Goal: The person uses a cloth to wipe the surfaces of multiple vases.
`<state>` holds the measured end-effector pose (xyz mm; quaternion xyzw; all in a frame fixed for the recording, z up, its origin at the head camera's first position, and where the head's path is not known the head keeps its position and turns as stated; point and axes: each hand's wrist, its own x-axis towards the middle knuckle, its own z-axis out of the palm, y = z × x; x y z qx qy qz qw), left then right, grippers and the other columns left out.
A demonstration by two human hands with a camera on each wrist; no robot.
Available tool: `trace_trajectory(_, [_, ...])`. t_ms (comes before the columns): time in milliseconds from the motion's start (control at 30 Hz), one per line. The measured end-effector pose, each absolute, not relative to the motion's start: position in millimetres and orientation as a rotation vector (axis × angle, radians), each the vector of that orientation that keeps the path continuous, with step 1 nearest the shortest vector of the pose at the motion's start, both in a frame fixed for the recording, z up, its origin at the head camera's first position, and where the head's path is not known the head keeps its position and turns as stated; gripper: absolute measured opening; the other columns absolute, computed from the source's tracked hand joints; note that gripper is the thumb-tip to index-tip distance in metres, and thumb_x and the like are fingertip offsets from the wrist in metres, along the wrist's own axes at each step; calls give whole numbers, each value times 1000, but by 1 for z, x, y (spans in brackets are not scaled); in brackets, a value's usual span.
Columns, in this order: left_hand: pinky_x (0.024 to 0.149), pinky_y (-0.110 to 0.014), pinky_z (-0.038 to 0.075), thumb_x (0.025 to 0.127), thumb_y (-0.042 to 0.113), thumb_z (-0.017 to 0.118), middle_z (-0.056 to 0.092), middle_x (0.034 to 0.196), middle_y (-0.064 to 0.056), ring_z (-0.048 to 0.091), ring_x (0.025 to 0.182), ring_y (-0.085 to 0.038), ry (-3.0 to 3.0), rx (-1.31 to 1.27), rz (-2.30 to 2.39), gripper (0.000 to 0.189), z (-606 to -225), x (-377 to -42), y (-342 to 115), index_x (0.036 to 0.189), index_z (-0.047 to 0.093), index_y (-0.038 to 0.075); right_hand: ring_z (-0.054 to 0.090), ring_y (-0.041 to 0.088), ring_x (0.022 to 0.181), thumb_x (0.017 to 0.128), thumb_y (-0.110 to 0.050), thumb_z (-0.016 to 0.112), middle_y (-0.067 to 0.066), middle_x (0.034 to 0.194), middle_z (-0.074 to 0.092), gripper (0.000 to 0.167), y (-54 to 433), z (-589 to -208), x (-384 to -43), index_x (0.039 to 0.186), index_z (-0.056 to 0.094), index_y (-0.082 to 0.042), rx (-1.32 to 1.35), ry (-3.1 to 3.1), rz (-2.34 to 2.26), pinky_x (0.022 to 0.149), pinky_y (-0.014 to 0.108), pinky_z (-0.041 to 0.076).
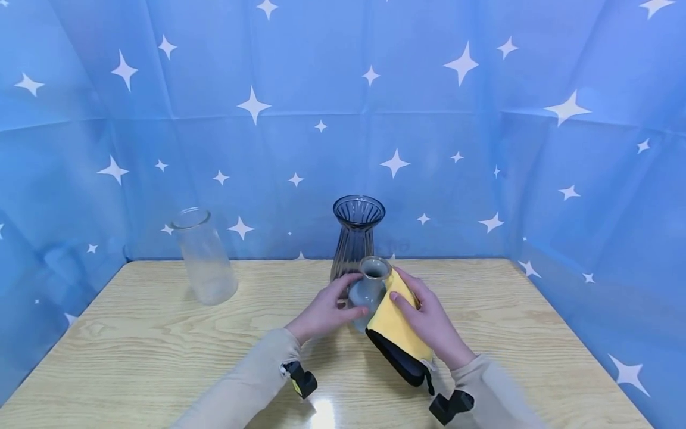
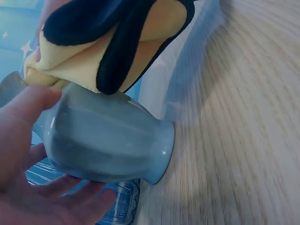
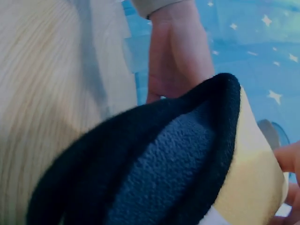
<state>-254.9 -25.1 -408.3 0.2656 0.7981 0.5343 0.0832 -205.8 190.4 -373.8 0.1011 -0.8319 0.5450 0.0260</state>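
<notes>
A grey-blue ceramic vase (image 1: 367,296) with a narrow neck stands upright near the middle of the wooden table. My left hand (image 1: 328,308) holds it from the left; in the left wrist view its thumb lies by the neck and the fingers reach round the far side of the body (image 2: 105,133). My right hand (image 1: 430,316) grips a folded yellow cloth (image 1: 399,325) with a dark grey reverse and black edging, and presses it against the right of the vase's neck and shoulder. The cloth's lower part hangs loose. In the right wrist view the cloth (image 3: 164,159) hides most of the vase.
Right behind the ceramic vase stands a smoky ribbed glass vase (image 1: 356,241) with a flared rim. A frosted clear glass vase (image 1: 209,265) is at the table's back left. Blue star-patterned curtains (image 1: 300,77) enclose the wooden table (image 1: 134,339) at the back and sides.
</notes>
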Motion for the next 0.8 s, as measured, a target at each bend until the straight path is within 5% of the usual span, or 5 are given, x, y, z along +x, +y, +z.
trace_trajectory(133, [96,-38,48,94,24,65,46,138,-10,50,123,-29,2365,795,1595,59,-409,-255,-26,145,38,14,51,22,80,102,-24,50,15,132,43,55,185,-380,-205,153,29,-17,436,-2614,1514,69,32,49])
trace_trajectory(300, [96,-37,48,94,25,65,46,139,-9,48,126,-29,2341,776,1580,56,-408,-254,-28,143,38,17,53,25,104,101,-24,53,19,143,36,64,181,-388,-202,154,21,-10,544,-2633,1319,85,43,48])
trace_trajectory(600, [103,-52,40,93,25,66,44,139,-13,41,130,-37,2304,738,1576,54,-410,-253,-44,138,38,19,53,27,113,98,-19,58,17,142,40,63,173,-399,-197,153,27,-9,635,-2596,1188,89,47,48])
trace_trajectory(800, [101,-50,42,92,26,67,43,138,-9,42,130,-35,2289,733,1544,53,-407,-248,-59,135,37,20,51,29,120,99,-21,57,12,141,41,62,165,-403,-192,153,28,-15,621,-2636,1219,93,49,47])
